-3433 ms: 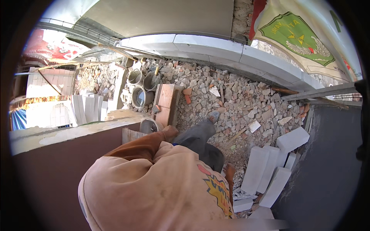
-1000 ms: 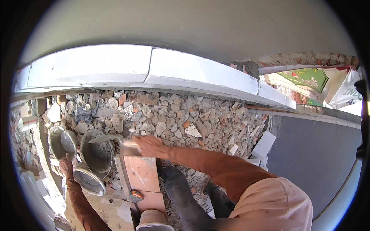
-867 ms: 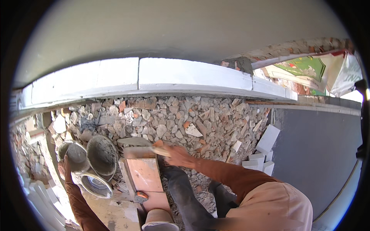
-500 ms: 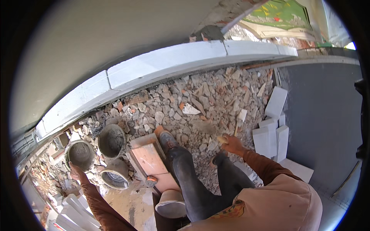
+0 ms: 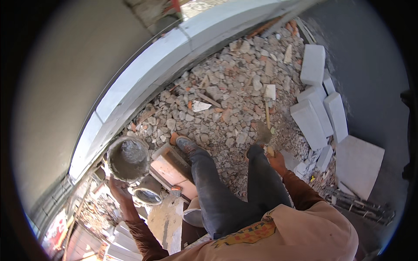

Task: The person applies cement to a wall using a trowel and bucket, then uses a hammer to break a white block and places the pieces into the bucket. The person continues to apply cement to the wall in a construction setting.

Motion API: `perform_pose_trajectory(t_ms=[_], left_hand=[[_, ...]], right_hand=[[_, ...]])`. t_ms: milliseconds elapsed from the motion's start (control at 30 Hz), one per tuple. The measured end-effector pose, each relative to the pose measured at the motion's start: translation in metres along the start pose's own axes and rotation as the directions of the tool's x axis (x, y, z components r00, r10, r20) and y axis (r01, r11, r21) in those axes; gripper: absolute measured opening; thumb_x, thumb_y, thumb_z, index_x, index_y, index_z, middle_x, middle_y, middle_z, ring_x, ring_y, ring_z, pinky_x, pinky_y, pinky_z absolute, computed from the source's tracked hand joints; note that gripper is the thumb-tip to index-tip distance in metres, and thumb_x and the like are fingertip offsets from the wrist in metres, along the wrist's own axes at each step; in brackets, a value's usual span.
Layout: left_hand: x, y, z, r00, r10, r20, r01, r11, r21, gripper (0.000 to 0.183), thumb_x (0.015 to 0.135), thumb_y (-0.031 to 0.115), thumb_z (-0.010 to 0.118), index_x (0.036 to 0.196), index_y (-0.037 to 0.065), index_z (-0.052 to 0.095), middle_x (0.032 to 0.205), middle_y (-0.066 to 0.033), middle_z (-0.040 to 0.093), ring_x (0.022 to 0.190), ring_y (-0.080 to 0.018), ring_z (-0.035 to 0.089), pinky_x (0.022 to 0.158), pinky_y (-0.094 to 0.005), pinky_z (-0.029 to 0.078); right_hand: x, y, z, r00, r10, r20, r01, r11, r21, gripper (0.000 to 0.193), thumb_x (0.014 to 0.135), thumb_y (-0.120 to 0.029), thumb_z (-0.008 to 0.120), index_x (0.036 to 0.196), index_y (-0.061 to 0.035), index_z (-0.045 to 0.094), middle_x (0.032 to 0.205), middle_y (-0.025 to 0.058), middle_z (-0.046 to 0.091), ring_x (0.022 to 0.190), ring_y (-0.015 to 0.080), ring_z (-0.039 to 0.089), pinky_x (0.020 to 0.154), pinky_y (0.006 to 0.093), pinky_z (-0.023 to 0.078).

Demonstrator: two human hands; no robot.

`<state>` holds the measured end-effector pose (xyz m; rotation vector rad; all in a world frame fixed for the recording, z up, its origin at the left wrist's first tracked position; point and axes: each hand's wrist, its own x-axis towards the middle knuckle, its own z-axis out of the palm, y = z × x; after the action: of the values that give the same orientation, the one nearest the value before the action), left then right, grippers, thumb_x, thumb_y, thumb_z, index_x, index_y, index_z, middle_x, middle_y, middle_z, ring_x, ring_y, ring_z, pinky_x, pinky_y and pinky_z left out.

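My left hand [image 5: 120, 191] grips the near-left edge of a round bucket [image 5: 111, 166] with wet grey mortar [image 5: 134, 152] inside. Its fingers are partly hidden against the bucket's side. Next to that bucket, a second bucket [image 5: 148, 194] with a pale, shiny inside leans at an angle. My right hand [image 5: 277, 162] is closed around the handle of a trowel [image 5: 264, 132], beside my right knee. The trowel's grey blade points away from me over the rubble.
Broken rubble [image 5: 235, 87] covers the ground ahead. White blocks [image 5: 311, 117] are piled at the right by a dark grey wall [image 5: 365, 87]. A low white block wall [image 5: 152, 61] curves along the far left. A reddish board [image 5: 172, 172] lies by my left foot.
My view has turned. The mortar bucket in my left hand has come nearer the board and looks larger, covering where another bucket stood. My right hand and trowel have drawn back toward my knee.
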<state>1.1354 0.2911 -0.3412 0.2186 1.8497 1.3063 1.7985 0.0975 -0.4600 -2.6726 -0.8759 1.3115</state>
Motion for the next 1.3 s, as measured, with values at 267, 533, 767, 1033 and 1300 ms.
perform_pose_trajectory(t_ms=[267, 533, 767, 1033, 1300], left_hand=[[-0.171, -0.165, 0.27, 0.909, -0.304, 0.287, 0.238, 0.941, 0.243, 0.023, 0.093, 0.032, 0.067, 0.088, 0.014, 0.055, 0.068, 0.006, 0.038, 0.055, -0.0077, 0.036, 0.051, -0.0259, 0.031], [-0.312, -0.387, 0.497, 0.749, -0.526, 0.402, 0.341, 0.827, 0.447, 0.042, 0.094, 0.029, 0.064, 0.124, 0.001, 0.057, 0.1, -0.0073, 0.062, 0.068, -0.0142, 0.049, 0.056, -0.0281, 0.041], [-0.396, -0.54, 0.575, 0.684, -0.568, 0.458, 0.282, 0.785, 0.552, 0.031, 0.097, 0.035, 0.063, 0.085, 0.006, 0.062, 0.076, -0.0013, 0.051, 0.065, -0.0149, 0.052, 0.064, -0.0355, 0.052], [-0.356, -0.612, 0.567, 0.726, -0.548, 0.415, 0.17, 0.728, 0.664, 0.032, 0.1, 0.037, 0.055, 0.084, 0.01, 0.056, 0.068, -0.0032, 0.054, 0.057, -0.0167, 0.059, 0.047, -0.031, 0.045], [-0.345, -0.618, 0.553, 0.684, -0.58, 0.443, 0.179, 0.722, 0.669, 0.024, 0.093, 0.033, 0.067, 0.087, 0.011, 0.059, 0.076, -0.0002, 0.059, 0.067, -0.0134, 0.06, 0.064, -0.0287, 0.05]], right_hand=[[0.001, 0.101, -0.048, 0.923, 0.351, 0.16, -0.385, 0.858, 0.34, 0.046, 0.084, -0.021, 0.072, 0.117, 0.0074, 0.058, 0.089, 0.0187, 0.067, 0.067, 0.024, 0.067, 0.062, 0.0389, 0.051], [0.018, 0.2, -0.075, 0.96, 0.251, -0.126, -0.147, 0.831, 0.537, 0.049, 0.086, -0.026, 0.071, 0.12, 0.0065, 0.058, 0.093, 0.0204, 0.067, 0.077, 0.0304, 0.067, 0.07, 0.0412, 0.051], [0.075, 0.256, -0.085, 0.948, 0.216, -0.233, -0.113, 0.915, 0.388, 0.05, 0.087, -0.03, 0.069, 0.12, 0.005, 0.057, 0.1, 0.0279, 0.068, 0.091, 0.0378, 0.07, 0.076, 0.0441, 0.052], [0.117, 0.274, -0.097, 0.97, 0.236, -0.061, -0.139, 0.741, 0.657, 0.048, 0.091, -0.033, 0.067, 0.119, 0.0053, 0.055, 0.078, 0.0131, 0.065, 0.064, 0.0251, 0.064, 0.056, 0.0386, 0.049], [0.129, 0.253, -0.098, 0.951, 0.274, 0.143, -0.214, 0.248, 0.945, 0.029, 0.097, -0.021, 0.059, 0.114, 0.0015, 0.053, 0.071, 0.0061, 0.056, 0.05, 0.0127, 0.051, 0.044, 0.0274, 0.042]])
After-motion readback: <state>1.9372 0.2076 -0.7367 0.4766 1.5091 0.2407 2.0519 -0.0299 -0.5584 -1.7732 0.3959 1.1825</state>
